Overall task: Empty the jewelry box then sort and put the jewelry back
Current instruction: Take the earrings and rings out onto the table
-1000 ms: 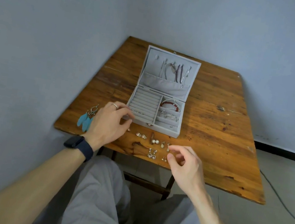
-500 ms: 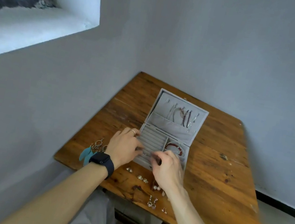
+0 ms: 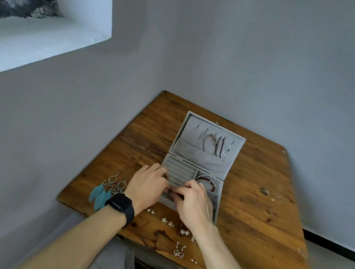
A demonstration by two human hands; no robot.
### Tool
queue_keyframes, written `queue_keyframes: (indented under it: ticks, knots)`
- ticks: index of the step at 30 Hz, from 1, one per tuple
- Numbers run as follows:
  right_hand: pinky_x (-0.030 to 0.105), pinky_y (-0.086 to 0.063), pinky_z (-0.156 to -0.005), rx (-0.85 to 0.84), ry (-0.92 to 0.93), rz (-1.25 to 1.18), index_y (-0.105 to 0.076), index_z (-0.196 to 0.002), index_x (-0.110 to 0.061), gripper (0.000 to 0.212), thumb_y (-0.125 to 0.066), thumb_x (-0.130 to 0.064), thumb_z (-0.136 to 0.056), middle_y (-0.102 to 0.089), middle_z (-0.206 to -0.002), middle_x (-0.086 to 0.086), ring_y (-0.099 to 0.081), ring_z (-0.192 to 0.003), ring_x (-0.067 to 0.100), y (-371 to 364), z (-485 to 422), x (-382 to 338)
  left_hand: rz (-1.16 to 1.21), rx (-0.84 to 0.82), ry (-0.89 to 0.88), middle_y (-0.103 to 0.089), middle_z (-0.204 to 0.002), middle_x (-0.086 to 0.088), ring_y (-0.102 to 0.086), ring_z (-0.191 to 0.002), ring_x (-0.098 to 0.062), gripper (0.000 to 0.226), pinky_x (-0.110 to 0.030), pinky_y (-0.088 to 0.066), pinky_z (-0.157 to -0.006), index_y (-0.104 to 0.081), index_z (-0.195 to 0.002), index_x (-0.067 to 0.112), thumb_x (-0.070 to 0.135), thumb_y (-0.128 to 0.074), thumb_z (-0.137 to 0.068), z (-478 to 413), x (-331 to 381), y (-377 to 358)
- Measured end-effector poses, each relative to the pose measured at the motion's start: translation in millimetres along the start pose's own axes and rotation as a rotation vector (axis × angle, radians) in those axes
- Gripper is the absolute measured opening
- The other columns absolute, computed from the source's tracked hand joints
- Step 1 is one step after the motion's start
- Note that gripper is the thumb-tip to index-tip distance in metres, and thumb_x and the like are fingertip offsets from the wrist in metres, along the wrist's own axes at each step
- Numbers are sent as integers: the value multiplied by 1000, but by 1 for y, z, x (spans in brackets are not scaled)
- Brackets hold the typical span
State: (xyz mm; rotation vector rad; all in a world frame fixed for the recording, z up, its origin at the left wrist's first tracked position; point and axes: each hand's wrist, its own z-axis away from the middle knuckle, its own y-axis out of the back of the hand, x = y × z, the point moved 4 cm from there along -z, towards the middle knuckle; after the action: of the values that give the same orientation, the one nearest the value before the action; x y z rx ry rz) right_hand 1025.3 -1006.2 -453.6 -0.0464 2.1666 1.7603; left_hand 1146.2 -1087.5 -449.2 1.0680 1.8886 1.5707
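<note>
A grey felt-lined jewelry box (image 3: 200, 161) is sitting open on the worn wooden table (image 3: 263, 220), its lid standing upright with thin necklaces (image 3: 215, 144) hanging inside. Both hands are meeting over the front rows of its ring slots: the left hand (image 3: 147, 187) and the right hand (image 3: 193, 202) are curling their fingers together, whether around anything I cannot tell. A red beaded bracelet (image 3: 207, 182) is lying in the compartment just beyond the right hand. Teal feather earrings (image 3: 102, 193) are lying beside the left wrist, and white pearl earrings (image 3: 185, 232) are lying near the right wrist.

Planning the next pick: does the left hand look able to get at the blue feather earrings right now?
Probably yes: the feather earrings lie uncovered on the table beside the left hand, with nothing between them.
</note>
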Motion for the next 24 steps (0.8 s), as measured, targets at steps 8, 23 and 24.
queue_keyframes:
  ticks: [8,23,24]
  knots:
    - [35,-51,-87,-50,-51,-21,-67,-119,-20,26,-60,-32,-98,-54,-115,-3,-51,-111,18,-4,-6,1,-101,-119,29,-55,-129,-2,-44,-124,-23,22,-38,-39,-99,-68,-117,22,23,-60,-96,-13,6,5]
    - [11,-48,-73,164,-231,-457,-65,-98,-33,8,-67,-27,-94,-60,-92,-21,-59,-91,-6,16,119,18,324,152,-7,-58,-105,11,-50,-99,-12,6,-30,-43,-81,-62,-97,25,22,-65,-93,40,17,29]
    - [12,-48,-71,160,-220,-424,-66,-100,-33,8,-67,-28,-94,-57,-91,-23,-60,-87,-5,15,125,18,354,158,-15,-59,-104,11,-50,-98,-11,6,-30,-45,-80,-63,-97,25,21,-66,-92,52,22,27]
